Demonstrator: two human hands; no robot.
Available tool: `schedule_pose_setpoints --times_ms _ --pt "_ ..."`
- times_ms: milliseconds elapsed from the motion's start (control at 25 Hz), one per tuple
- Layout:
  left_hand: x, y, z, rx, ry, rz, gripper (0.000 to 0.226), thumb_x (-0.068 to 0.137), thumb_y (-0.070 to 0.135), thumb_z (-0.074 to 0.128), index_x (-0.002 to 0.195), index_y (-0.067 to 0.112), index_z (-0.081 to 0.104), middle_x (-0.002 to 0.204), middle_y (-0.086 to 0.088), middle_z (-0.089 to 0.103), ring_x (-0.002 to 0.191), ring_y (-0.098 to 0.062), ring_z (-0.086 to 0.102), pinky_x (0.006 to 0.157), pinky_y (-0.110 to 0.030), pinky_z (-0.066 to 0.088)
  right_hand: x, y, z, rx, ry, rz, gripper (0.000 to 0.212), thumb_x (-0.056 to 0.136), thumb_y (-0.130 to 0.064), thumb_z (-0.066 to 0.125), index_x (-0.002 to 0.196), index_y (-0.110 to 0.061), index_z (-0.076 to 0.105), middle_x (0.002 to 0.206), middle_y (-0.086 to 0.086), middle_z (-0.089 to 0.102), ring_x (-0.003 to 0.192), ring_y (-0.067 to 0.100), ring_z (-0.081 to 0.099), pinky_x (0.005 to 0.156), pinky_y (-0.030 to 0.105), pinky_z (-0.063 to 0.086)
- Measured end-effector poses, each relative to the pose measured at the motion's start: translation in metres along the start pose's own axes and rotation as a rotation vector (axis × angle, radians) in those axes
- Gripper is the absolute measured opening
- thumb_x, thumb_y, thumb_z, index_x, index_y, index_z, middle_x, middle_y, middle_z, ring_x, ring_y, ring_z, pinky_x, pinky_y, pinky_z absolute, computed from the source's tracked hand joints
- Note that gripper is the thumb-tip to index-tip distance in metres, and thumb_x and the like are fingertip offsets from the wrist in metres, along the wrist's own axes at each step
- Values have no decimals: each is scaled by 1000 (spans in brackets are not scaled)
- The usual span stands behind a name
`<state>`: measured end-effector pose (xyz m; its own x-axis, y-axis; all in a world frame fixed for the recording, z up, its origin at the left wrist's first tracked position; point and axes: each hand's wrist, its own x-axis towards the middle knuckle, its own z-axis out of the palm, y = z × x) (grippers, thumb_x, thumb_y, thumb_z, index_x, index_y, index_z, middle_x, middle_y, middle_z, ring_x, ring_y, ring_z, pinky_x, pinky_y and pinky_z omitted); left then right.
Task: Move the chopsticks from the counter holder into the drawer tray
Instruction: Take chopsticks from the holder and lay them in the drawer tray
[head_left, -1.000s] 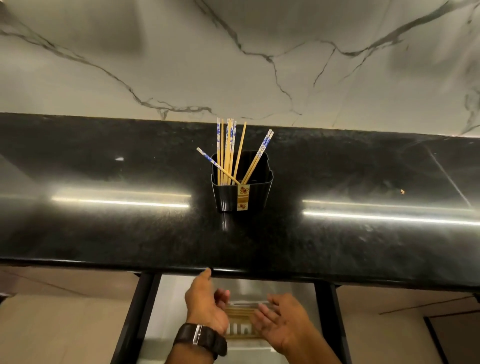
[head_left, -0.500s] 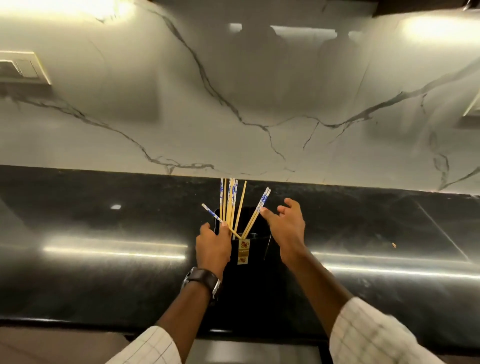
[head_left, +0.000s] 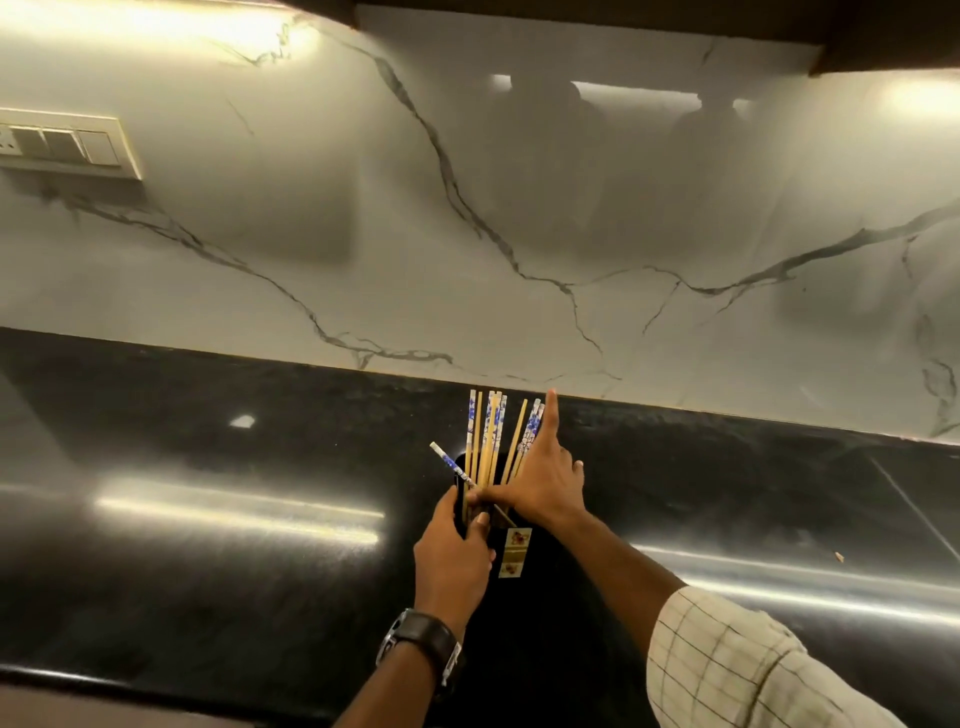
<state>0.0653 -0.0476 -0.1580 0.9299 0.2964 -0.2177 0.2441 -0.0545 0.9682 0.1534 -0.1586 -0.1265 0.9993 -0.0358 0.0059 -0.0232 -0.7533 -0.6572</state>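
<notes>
Two hands at the black holder (head_left: 514, 553) on the dark counter (head_left: 208, 571), near the middle of the view. Left hand (head_left: 454, 558), watch (head_left: 421, 647) on its wrist, wraps the holder's left side, thumb and fingers closed on its rim. Right hand (head_left: 543, 486) lies across the chopsticks (head_left: 488, 441) just above the rim: thumb pressed to their near side, index finger stretched along the rightmost sticks toward the far wall, remaining fingers behind the bundle; whether the grip is fully closed cannot be told. Chopsticks stand upright in the holder, wooden and blue-patterned ones mixed, one blue-patterned stick leaning out to the left. Holder carries a small label on its near face. Marble backsplash (head_left: 519, 234) beyond; switch plate (head_left: 67, 143) far left
</notes>
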Motion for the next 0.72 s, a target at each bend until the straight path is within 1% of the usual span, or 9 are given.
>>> schedule_pose_setpoints --times_ms 80,160,240,320,360,440,560,640,720 --pt "1 -2 1 -6 6 -26 45 96 21 62 137 35 51 105 10 68 79 -12 75 71 -31 64 7 4 6 88 88 46 148 54 -63 88 159 -25 -10 119 1 72 117 27 66 114 64 32" --pt "2 -3 1 -15 14 -48 51 95 20 63 142 33 47 107 10 66 79 -13 75 72 -33 64 16 4 7 126 125 82 116 68 -58 83 157 -17 21 108 -5 76 111 20 70 115 64 30" --pt "2 -4 2 -14 16 -51 55 95 19 63 145 31 45 107 10 65 77 -14 75 70 -33 64 23 -1 7 85 112 84 73 74 -54 80 134 -23 54 107 -8 77 109 14 70 118 63 22" --pt "3 -2 2 -10 20 -49 56 95 18 64 146 29 44 110 8 65 77 -15 75 70 -33 64 28 -8 8 128 99 68 32 77 -44 82 101 -29 67 95 -7 78 96 11 73 115 60 33" --pt "4 -1 2 -2 23 -49 57 95 18 63 147 28 43 115 5 64 77 -16 75 70 -33 64 28 -10 8 180 98 54 22 78 -38 83 92 -30 67 90 -6 78 89 10 74 111 57 41" --pt "3 1 1 21 27 -43 57 95 20 63 148 27 43 122 -1 62 79 -17 75 72 -34 64 26 -12 7 251 121 49 15 80 -29 83 89 -27 71 88 -4 80 79 6 74 102 49 53" --pt "-2 4 -1 46 26 -32 58 96 23 62 149 29 41 125 -1 59 89 -20 72 78 -37 63 18 -10 -4 293 193 87 17 83 -24 81 98 -19 74 94 -1 81 74 3 73 82 37 63" --pt "-4 5 -3 30 11 -39 59 96 24 62 150 30 39 126 1 56 97 -21 70 82 -39 62 13 -7 -19 354 268 83 19 84 -21 80 102 -16 75 93 -1 79 76 6 74 77 36 64" --pt "-4 4 -5 2 -8 -45 59 96 23 62 150 29 38 125 3 55 99 -22 69 82 -38 62 7 -4 -36 419 329 50 10 85 -20 80 94 -20 74 86 -2 78 75 11 75 75 38 65"
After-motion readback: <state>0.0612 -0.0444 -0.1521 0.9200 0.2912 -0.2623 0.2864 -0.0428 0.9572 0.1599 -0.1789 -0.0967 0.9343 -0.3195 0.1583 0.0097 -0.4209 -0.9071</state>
